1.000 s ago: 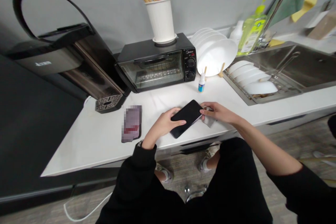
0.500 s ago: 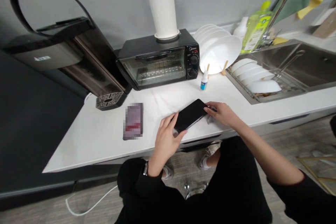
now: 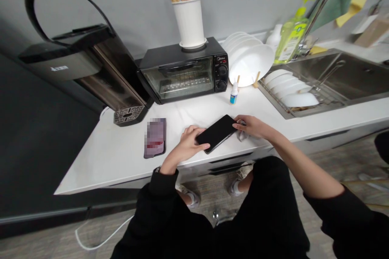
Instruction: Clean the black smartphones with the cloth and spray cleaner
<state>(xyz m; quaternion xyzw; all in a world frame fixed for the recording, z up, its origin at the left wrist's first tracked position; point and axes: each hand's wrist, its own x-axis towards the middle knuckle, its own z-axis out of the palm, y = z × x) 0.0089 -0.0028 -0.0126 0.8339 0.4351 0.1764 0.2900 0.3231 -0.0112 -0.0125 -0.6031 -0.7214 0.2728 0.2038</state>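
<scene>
A black smartphone [image 3: 216,132] lies slanted on the white counter, its dark screen up. My left hand [image 3: 193,143] grips its left end, thumb along the near edge and fingers at the far side. At the opposite end, my right hand [image 3: 247,125] is closed in a pinch, fingertips against the phone's right corner. A small greyish, crumpled-looking thing [image 3: 242,135] shows between and below those fingers; its kind is unclear. Left of my hands lies a flat purple phone-shaped object [image 3: 155,137], its surface pixelated. Beyond the phone stands a small white bottle [image 3: 234,94] with a blue label.
A drink machine [image 3: 121,77] stands left, beside a black toaster oven [image 3: 182,75] bearing a white cup [image 3: 190,24] of chopsticks. White plates [image 3: 252,64] stand in a rack. Bowls [image 3: 299,99] sit by the sink [image 3: 358,73]. The counter's front edge [image 3: 121,180] is close to my legs.
My left hand has shifted its grip lower and flatter, its thumb now over the phone's near edge. The right hand stays at the phone's right end. The camera view has shifted slightly.
</scene>
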